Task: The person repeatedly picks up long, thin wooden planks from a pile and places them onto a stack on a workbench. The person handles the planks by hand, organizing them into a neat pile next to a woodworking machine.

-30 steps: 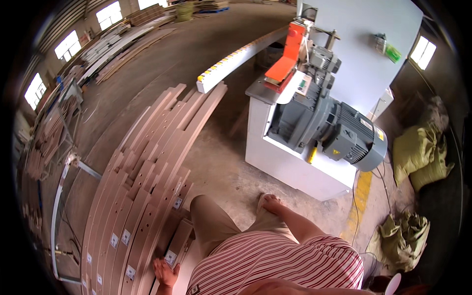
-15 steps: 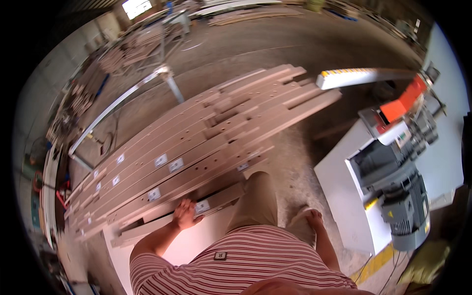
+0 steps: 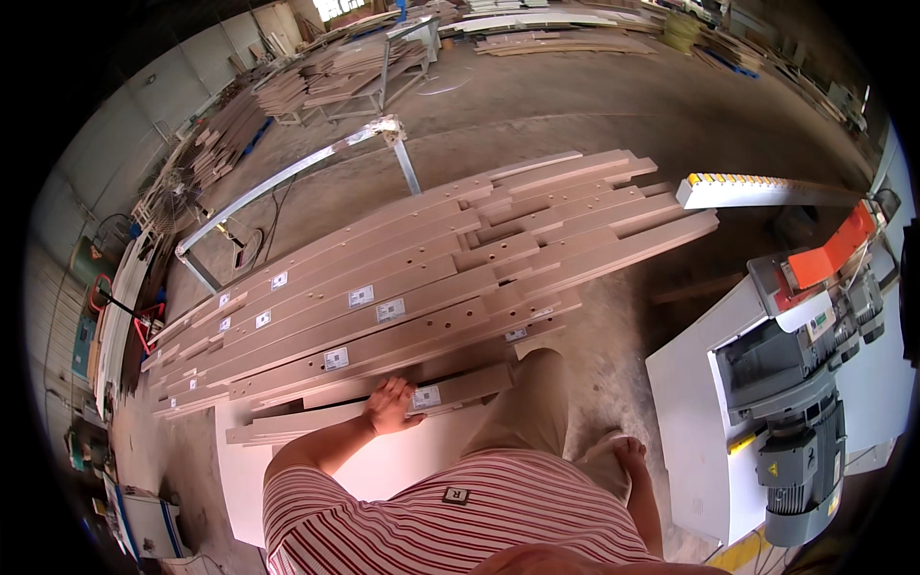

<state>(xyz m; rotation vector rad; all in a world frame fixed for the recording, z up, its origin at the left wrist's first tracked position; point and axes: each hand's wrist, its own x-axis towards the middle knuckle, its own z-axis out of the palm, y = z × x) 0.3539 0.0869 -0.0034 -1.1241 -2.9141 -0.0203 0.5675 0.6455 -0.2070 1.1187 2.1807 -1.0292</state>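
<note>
My left hand (image 3: pixel 390 406) lies across a narrow brown wooden board (image 3: pixel 471 385), just left of a white label on it. Its fingers bend over the far edge and the thumb rests along the near side. That board sits at the near end of a broad layer of similar long boards (image 3: pixel 402 273), several with round holes and white labels. Beneath the near boards is a pale flat panel (image 3: pixel 240 470). Low beside my right leg hangs my right hand (image 3: pixel 629 448); its fingers look bent, but whether they hold anything is unclear.
To the right stands a white machine cabinet (image 3: pixel 695 402) with a grey motor (image 3: pixel 805 470) and an orange guard (image 3: pixel 832 247). A white rail (image 3: pixel 767 192) juts out beyond the boards. A metal frame (image 3: pixel 287 177) rises at the far left, with board stacks (image 3: pixel 345 72) behind.
The view has shifted, so the boards and machine sit farther right and lower. My left hand stays at the same place on the board; my right hand still hangs by my leg.
</note>
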